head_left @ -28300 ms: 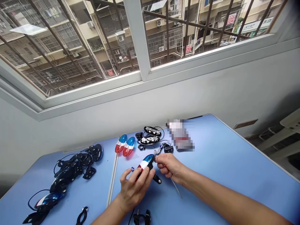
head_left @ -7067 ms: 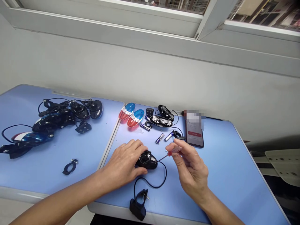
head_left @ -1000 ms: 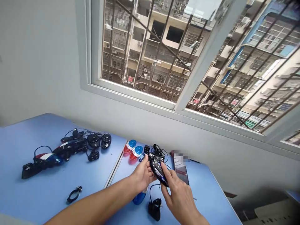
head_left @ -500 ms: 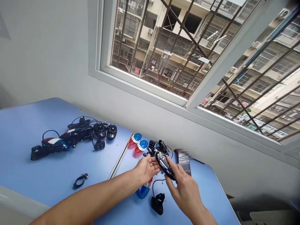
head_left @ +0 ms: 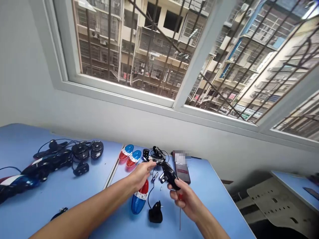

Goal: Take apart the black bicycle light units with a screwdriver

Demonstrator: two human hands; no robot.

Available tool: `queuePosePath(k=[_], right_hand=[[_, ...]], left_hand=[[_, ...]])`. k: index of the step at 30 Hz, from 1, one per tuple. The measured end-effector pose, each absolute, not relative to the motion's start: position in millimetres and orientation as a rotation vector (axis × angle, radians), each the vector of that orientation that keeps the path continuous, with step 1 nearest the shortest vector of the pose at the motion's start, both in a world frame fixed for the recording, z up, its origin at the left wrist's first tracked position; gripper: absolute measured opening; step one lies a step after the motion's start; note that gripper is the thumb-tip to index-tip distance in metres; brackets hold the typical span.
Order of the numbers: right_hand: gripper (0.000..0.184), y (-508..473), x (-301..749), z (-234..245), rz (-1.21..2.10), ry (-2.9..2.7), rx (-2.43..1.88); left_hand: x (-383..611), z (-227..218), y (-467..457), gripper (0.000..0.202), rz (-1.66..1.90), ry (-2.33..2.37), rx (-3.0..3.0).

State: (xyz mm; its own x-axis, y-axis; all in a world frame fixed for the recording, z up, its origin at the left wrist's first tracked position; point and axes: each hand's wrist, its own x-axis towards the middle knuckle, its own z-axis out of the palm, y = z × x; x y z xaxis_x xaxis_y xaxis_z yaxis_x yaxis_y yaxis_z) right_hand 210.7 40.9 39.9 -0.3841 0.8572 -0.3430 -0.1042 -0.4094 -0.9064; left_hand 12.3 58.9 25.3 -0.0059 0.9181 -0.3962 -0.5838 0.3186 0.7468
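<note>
Arms, two, mine, both reaching forward from the bottom of the view over a blue table (head_left: pixel 208 202). Left hand (head_left: pixel 141 174): palm down, fingers narrowed on the studded end of one black lamp housing (head_left: pixel 168 173). Right hand (head_left: pixel 186 201): fingers curled shut around one red-handled screwdriver (head_left: pixel 179 197), thin shaft pointing straight down, the hand's upper edge against the housing's lower end. Housing: held up between both hands, over the tabletop, just left of the phone.

Counted nearby: two small red-and-blue lens shells (head_left: pixel 130 155), side by side beyond my left hand; one larger red, white and blue lens shell (head_left: pixel 139 198), lying under my left forearm's reach; one black bracket with cable (head_left: pixel 156 213), just right of that shell; one smartphone (head_left: pixel 182 173), screen blurred; batteries (head_left: pixel 155 177), too small to count.

Farther left, across the table seam: two round black horn units (head_left: pixel 88 150); one black clip (head_left: pixel 81 169); two black-backed lamps (head_left: pixel 47 164), lying end to end.
</note>
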Motion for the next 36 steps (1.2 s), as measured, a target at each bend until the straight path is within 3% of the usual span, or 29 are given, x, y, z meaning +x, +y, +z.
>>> queuePosePath(k=[3,6,12,17,22,27,36], right_hand=[[0.048,36.1,213.9,32.3,1.945,-1.028,-1.077],[0.05,27.4,214.0,29.7,1.906,-1.048,-1.042],[0.057,-3.4,199.6,21.8,1.067,-1.683,-1.065],[0.062,-19.3,183.5,5.3,0.537,-1.964,-0.983],[0.083,-25.1,195.6,6.7,0.531,-2.134,-0.968],[0.039,-8.1,224.7,16.1,0.635,-2.379,-1.179],[0.041,55.4,151.4,40.0,0.534,-2.731,-1.44]], left_hand=[[11.5,32.3,47.6,0.021,1.235,1.031,0.548],[4.5,37.6,27.4,0.048,1.212,1.095,0.699],[-0.5,47.8,-20.6,0.078,1.228,1.371,1.007],[15.5,50.1,-37.0,0.057,1.151,1.054,1.106],[4.9,43.4,-23.3,0.039,1.16,0.955,0.816],[-42.3,42.4,-24.7,0.027,1.186,0.985,0.419],[-40.5,26.4,-71.2,0.045,0.784,0.766,0.522]])
